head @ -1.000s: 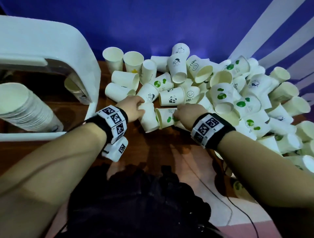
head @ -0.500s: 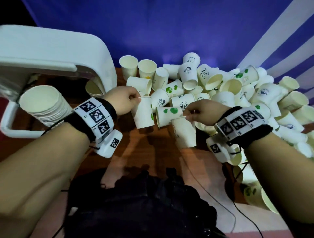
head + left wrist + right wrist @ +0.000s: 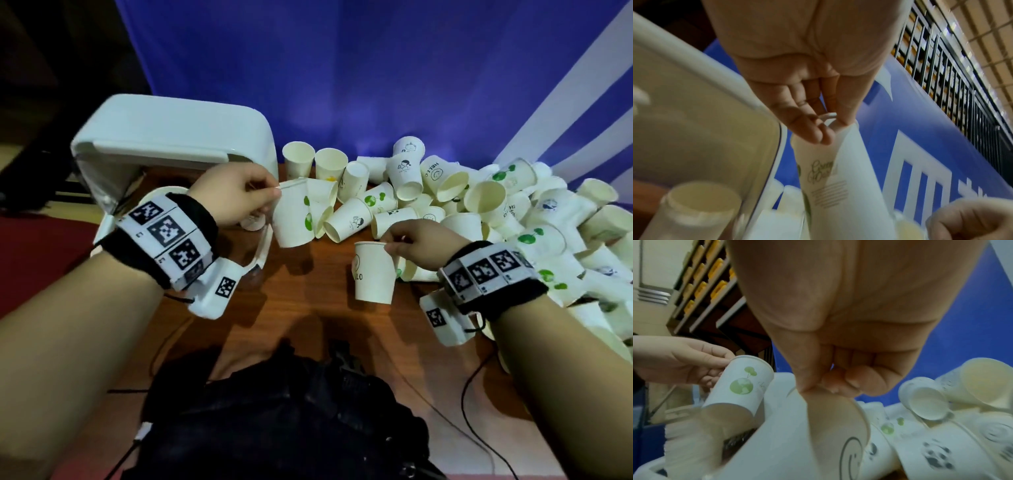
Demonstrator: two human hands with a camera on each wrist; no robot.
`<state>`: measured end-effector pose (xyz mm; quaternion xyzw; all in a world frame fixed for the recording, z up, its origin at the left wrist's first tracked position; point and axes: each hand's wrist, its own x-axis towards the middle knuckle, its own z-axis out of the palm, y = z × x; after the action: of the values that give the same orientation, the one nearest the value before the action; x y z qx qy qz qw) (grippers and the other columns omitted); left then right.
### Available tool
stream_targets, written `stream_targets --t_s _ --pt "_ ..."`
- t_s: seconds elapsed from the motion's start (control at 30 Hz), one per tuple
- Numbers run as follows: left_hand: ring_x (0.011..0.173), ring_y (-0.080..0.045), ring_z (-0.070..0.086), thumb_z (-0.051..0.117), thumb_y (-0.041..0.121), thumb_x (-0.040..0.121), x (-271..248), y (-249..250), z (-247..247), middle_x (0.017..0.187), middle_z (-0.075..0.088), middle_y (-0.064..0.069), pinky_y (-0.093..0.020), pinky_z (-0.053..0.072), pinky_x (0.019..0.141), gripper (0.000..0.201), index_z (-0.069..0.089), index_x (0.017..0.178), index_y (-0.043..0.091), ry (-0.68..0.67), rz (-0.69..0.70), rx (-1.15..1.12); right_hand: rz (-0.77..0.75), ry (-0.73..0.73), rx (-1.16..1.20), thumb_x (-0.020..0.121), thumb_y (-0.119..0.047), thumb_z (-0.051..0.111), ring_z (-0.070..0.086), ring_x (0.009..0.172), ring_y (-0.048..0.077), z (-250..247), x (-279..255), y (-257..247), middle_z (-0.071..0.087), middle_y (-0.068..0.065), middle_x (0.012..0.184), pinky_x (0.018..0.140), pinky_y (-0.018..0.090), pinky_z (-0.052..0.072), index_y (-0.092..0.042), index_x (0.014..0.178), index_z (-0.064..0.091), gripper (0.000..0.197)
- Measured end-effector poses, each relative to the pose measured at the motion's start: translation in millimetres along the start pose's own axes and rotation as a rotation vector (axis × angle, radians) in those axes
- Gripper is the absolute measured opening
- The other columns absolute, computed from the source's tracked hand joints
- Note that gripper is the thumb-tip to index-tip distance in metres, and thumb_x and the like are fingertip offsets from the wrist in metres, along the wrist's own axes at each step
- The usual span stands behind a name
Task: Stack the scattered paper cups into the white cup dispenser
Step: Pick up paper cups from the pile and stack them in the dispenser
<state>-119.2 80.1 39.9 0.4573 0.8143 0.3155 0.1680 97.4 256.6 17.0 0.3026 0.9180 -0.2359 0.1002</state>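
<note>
1. We note a wooden table (image 3: pixel 301 308) before a blue backdrop (image 3: pixel 342 68).
2. Left hand (image 3: pixel 236 197) pinches the green-print cup (image 3: pixel 293 219) by its rim, beside the white dispenser (image 3: pixel 171 137) (interior mostly hidden).
3. Right hand (image 3: pixel 419 241) pinches the HELLO cup (image 3: pixel 373 274) by its rim, near the pile (image 3: pixel 513 219).

White cups (image 3: pixel 486 205) with green globes, pandas, smileys; white dispenser (image 3: pixel 171 137); blue backdrop (image 3: pixel 342 68).

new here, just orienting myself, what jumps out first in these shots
A big heap of paper cups covers the right of the wooden table. Each hand pinches one by its rim: left hand a green-print cup, right hand a HELLO cup. The white cup dispenser stands at left.
</note>
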Motion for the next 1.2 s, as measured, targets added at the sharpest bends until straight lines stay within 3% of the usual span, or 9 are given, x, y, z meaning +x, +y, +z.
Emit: stream_targets --t_s 0.1,0.17,0.37,0.5,0.67,0.83,0.97,1.1,1.2 --pt "0.066 -0.003 0.06 0.06 0.02 0.087 -16.1 -4.0 -33.9 0.075 0.065 0.006 -0.02 0.047 0.077 0.007 0.066 0.084 0.02 0.076 0.034 -0.1 -0.116 0.135 0.101 0.09 -0.014 0.054 0.052 0.08 0.014 -11.6 -1.6 -26.7 0.056 -0.002 0.087 0.07 0.024 0.04 -0.009 0.098 0.064 0.013" --pt "0.073 -0.008 0.062 0.061 0.02 0.086 -29.8 -10.8 -57.0 0.079 0.067 0.005 -0.02 0.048 0.079 0.007 0.067 0.084 0.021 0.14 0.046 -0.093 -0.205 0.226 0.113 0.089 -0.013 0.055 0.05 0.08 0.012 -16.6 -0.6 -48.3 0.054 -0.005 0.085 0.067 0.02 0.036 -0.009 0.098 0.065 0.013" --pt "0.089 -0.014 0.056 0.064 0.022 0.084 -65.3 -53.7 -107.3 0.09 0.064 0.001 -0.028 0.04 0.084 0.015 0.072 0.093 0.015 0.314 0.06 0.185 -0.399 0.382 0.091 0.089 -0.013 0.056 0.048 0.083 0.012 -15.2 13.3 -102.8 0.059 0.004 0.091 0.077 0.02 0.033 -0.007 0.096 0.065 0.013" --pt "0.101 -0.024 0.06 0.066 0.019 0.082 -72.2 -81.5 -110.6 0.097 0.07 -0.007 -0.032 0.041 0.091 0.016 0.074 0.093 0.011 0.306 0.11 0.314 -0.417 0.453 0.088 0.089 -0.012 0.057 0.047 0.084 0.012 -4.9 22.0 -125.7 0.055 0.001 0.088 0.075 0.018 0.032 -0.008 0.096 0.066 0.012" --pt "0.103 -0.024 0.059 0.065 0.021 0.083 -68.9 -101.8 -98.8 0.1 0.069 -0.006 -0.033 0.044 0.091 0.017 0.074 0.095 0.013 0.231 0.085 0.29 -0.477 0.518 0.133 0.088 -0.011 0.056 0.049 0.073 0.015 1.5 26.7 -147.4 0.05 -0.005 0.082 0.075 0.028 0.042 -0.008 0.094 0.065 0.011" --pt "0.107 -0.019 0.057 0.061 0.028 0.085 -57.9 -117.7 -81.6 0.108 0.066 -0.002 -0.027 0.04 0.092 0.023 0.072 0.102 0.017 0.055 0.027 0.356 -0.527 0.635 0.146 0.088 -0.016 0.054 0.049 0.082 0.011 0.0 30.7 -171.8 0.051 -0.006 0.086 0.073 0.014 0.038 -0.008 0.093 0.066 0.015" --pt "0.107 -0.017 0.054 0.063 0.03 0.084 -56.7 -128.9 -71.7 0.114 0.06 -0.001 -0.023 0.036 0.093 0.025 0.069 0.105 0.017 0.009 0.032 0.292 -0.588 0.679 0.187 0.086 -0.017 0.055 0.053 0.084 0.012 4.8 36.9 -193.1 0.056 0.0 0.087 0.076 0.028 0.05 -0.009 0.091 0.067 0.016" --pt "0.092 -0.015 0.049 0.077 0.032 0.07 -57.7 -140.0 -68.0 0.122 0.038 0.0 -0.025 0.039 0.085 0.062 0.048 0.122 0.017 0.145 -0.054 0.135 -0.646 0.65 0.164 0.084 -0.017 0.057 0.055 0.085 0.013 11.5 45.8 -216.4 0.063 0.008 0.092 0.076 0.03 0.05 -0.008 0.091 0.07 0.018" --pt "0.122 -0.021 0.044 0.083 0.033 0.062 -51.5 -152.6 -64.8 0.139 0.036 -0.006 -0.039 0.04 0.104 0.093 0.029 0.135 0.016 0.045 -0.182 -0.068 -0.685 0.594 0.101 0.082 -0.017 0.06 0.061 0.086 0.022 19.4 54.0 -234.4 0.065 0.01 0.093 0.074 0.027 0.047 -0.008 0.091 0.071 0.017"
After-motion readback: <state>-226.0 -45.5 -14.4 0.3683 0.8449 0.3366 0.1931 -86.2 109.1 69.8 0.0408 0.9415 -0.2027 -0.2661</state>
